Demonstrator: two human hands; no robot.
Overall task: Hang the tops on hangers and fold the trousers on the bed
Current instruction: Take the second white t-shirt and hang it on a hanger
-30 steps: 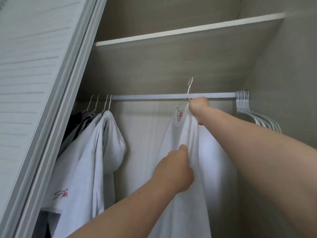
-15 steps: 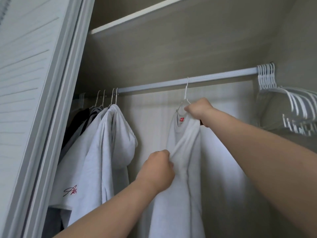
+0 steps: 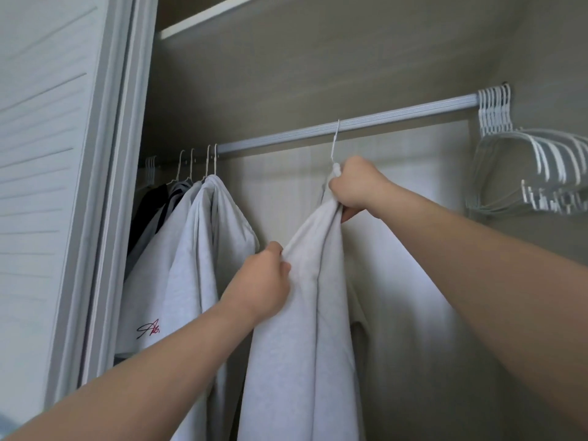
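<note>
Gripping white top (image 3: 296,313) w/ both hands.

We can read only one piece of writing: a dark red handwritten script (image 3: 148,329) on a white top (image 3: 143,294) hanging at the left of the rail (image 3: 366,124). It sits low on the front of that top and slants upward to the right. We make out a looping flourish, then what looks like a capital A, a small letter that may be a b or an o, and a dot. The fold of the next top (image 3: 191,265) beside it cuts the word off there, so we cannot tell the rest.
</note>
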